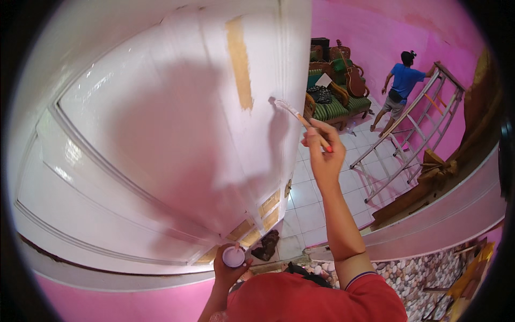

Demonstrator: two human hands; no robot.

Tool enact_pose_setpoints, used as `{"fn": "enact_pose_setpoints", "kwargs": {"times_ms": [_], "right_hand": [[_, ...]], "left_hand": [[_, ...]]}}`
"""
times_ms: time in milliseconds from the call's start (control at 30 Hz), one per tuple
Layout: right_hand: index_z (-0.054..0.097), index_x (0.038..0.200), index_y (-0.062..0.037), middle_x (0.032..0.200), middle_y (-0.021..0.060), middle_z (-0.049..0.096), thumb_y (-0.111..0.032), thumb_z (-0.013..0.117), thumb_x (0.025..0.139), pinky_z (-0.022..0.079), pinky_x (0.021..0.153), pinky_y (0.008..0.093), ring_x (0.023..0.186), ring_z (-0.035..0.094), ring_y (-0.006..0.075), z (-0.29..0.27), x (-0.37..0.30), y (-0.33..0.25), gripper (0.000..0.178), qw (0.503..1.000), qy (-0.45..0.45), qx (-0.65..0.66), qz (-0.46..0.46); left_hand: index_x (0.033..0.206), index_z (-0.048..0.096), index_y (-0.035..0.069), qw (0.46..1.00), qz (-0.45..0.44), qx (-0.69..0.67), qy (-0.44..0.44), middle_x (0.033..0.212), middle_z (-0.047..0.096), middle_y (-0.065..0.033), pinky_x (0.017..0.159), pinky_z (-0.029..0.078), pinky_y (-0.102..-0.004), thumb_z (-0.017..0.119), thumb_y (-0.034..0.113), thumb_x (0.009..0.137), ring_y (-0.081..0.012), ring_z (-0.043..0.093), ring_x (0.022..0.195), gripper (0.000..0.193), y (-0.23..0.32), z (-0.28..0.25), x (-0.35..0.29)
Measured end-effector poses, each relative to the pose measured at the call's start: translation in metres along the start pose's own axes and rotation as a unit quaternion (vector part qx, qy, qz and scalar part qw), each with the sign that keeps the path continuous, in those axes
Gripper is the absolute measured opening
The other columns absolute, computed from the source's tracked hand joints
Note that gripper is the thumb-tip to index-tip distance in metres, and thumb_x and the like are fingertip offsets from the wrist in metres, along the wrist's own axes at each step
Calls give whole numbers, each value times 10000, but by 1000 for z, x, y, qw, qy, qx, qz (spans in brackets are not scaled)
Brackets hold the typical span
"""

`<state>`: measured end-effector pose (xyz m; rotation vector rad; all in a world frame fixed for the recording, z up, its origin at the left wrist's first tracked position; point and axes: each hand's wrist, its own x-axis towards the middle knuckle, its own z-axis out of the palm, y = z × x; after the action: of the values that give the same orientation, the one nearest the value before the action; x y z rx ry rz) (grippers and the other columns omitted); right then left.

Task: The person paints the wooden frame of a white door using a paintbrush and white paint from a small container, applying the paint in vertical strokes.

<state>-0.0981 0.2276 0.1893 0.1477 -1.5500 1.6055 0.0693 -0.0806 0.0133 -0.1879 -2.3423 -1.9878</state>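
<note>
My right hand (pixel 325 146) is closed round the wooden handle of a paintbrush (pixel 294 112), raised in front of me. The brush's pale, paint-coated bristles are at the surface of a white door (pixel 177 123), close to its right edge. Left of the bristles, a tan unpainted strip (pixel 239 64) runs down the door. Low in front of my body, my left hand (pixel 229 265) grips a small cup of whitish paint (pixel 234 257). More tan patches (pixel 270 203) show on the lower door, near a door handle (pixel 288 188). My shadow falls across the door.
Beyond the door, a person in a blue shirt (pixel 405 78) holds a metal stepladder (pixel 413 129) on the tiled floor (pixel 316 193). A green striped sofa (pixel 330 110) with a guitar (pixel 355 80) stands by the pink wall. A dark cloth (pixel 266 247) lies at the door's foot.
</note>
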Motion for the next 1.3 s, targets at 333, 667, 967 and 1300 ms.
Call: {"fn": "enact_pose_setpoints", "kwargs": {"times_ms": [333,667,967,1300], "right_hand": [[698,1006,63,859,131,715,-31,756,905,555,638,274,720,695,171,-14,-105,-82,149,969,-202,37,138],[746,986,-19,778,82,706,-4,791,826,499,581,262,649,660,147,0,-133,-104,167,919,-368,-132,52],[743,960,-10,789,84,709,23,771,832,471,571,232,654,652,116,15,-144,-104,135,887,-422,-182,52],[712,1001,17,793,70,713,-36,759,879,506,607,233,685,670,102,5,-141,-102,141,913,-344,-150,159]], "left_hand": [[1208,572,64,996,74,45,-8,1044,695,-115,834,565,-356,950,199,690,-227,700,954,655,19,10,34],[1232,550,72,992,117,16,-38,1080,693,-107,840,560,-350,935,255,716,-228,700,957,669,23,12,56],[1223,555,85,989,139,11,-42,1041,692,-103,805,561,-362,933,258,712,-247,704,935,659,20,8,59],[1255,539,94,993,101,-16,-63,1133,665,-81,900,545,-346,944,168,696,-196,671,1048,694,24,4,59]]}}
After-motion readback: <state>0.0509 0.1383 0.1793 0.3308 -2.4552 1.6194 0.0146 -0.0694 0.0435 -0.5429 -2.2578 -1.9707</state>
